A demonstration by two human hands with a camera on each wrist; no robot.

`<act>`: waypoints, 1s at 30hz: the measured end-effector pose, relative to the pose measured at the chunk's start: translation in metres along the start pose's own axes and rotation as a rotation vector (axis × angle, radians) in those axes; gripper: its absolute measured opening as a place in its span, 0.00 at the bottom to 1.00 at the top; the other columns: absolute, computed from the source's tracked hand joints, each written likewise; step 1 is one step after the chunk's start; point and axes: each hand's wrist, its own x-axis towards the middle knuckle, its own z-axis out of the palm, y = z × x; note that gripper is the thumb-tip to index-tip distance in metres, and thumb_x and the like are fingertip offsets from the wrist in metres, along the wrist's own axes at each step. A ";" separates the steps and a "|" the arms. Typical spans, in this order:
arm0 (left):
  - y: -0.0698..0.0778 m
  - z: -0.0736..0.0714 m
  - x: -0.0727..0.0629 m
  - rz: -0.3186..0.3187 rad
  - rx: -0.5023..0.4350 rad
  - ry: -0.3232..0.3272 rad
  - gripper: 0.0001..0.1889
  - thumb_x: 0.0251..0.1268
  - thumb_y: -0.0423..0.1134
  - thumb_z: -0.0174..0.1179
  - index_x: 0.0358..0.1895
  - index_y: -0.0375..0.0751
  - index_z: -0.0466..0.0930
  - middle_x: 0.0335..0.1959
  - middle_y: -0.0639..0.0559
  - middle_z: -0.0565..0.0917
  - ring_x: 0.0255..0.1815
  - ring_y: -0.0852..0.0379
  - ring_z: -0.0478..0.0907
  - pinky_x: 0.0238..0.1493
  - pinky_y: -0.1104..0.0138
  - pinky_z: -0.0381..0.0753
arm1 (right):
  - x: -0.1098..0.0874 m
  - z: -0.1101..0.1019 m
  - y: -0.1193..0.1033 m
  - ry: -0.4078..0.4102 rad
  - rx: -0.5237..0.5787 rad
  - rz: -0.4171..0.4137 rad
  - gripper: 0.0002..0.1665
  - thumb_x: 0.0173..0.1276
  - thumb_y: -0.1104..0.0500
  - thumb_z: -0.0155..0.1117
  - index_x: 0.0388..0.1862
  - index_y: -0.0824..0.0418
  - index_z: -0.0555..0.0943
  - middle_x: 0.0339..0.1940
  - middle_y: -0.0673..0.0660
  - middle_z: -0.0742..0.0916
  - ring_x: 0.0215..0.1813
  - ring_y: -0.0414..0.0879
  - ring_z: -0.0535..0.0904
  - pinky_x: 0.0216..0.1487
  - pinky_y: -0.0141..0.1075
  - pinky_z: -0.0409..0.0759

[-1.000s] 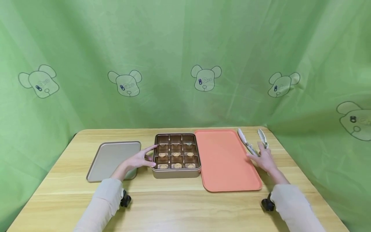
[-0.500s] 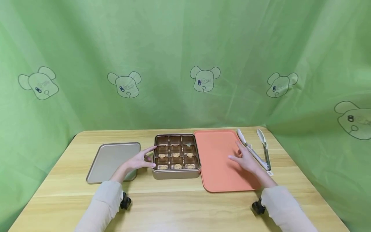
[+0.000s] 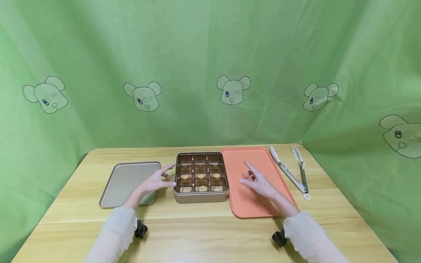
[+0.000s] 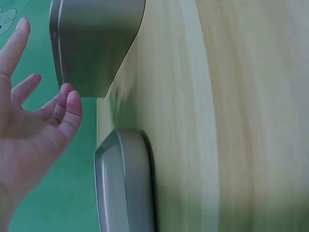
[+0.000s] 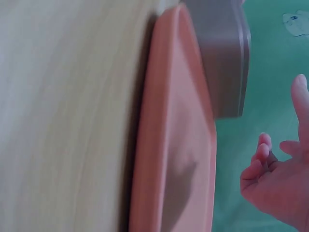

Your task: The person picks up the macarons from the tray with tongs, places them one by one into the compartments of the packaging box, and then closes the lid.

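Note:
A bronze-coloured square tin (image 3: 201, 197) stands mid-table, its dark plastic insert divided into several compartments. Round cookies (image 3: 202, 188) lie in the front and middle rows; a greenish piece (image 3: 215, 164) shows at the back right. My left hand (image 3: 152, 183) is at the tin's left side, thumb and index finger spread by the rim; whether they touch it I cannot tell. In the left wrist view, its other fingers are loosely bent near the tin's wall (image 4: 96, 43). My right hand (image 3: 261, 185) hovers over the orange tray (image 3: 241, 208), index finger extended, holding nothing.
The tin's flat lid (image 3: 126, 184) lies on the table at left, under my left wrist. Spread metal tongs (image 3: 292, 177) with whitish tips lie right of the tray. A green curtain (image 3: 187, 124) hangs behind the wooden table (image 3: 197, 237).
My right hand has left the tongs and moved left across the tray towards the tin. The tongs lie where they were. My left fingertips have drawn slightly back from the tin's rim.

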 end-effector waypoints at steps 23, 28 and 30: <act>-0.024 -0.048 -0.073 -0.045 0.047 0.131 0.42 0.54 0.35 0.62 0.68 0.26 0.47 0.63 0.25 0.58 0.48 0.38 0.68 0.43 0.65 0.74 | 0.007 0.054 -0.057 -0.199 0.251 -0.044 0.46 0.60 0.66 0.60 0.72 0.65 0.46 0.33 0.55 0.73 0.33 0.40 0.68 0.34 0.26 0.70; -0.030 -0.062 -0.088 -0.068 0.103 0.159 0.42 0.54 0.36 0.62 0.68 0.27 0.48 0.62 0.25 0.60 0.47 0.39 0.68 0.42 0.66 0.73 | 0.012 0.070 -0.072 -0.253 0.281 -0.074 0.47 0.60 0.64 0.61 0.72 0.64 0.46 0.33 0.55 0.74 0.33 0.41 0.69 0.36 0.26 0.72; -0.032 -0.067 -0.095 -0.082 0.117 0.176 0.43 0.54 0.36 0.62 0.69 0.28 0.47 0.62 0.25 0.60 0.48 0.38 0.68 0.42 0.65 0.74 | 0.014 0.078 -0.078 -0.271 0.293 -0.095 0.47 0.60 0.65 0.61 0.72 0.64 0.46 0.33 0.56 0.75 0.33 0.40 0.70 0.36 0.26 0.72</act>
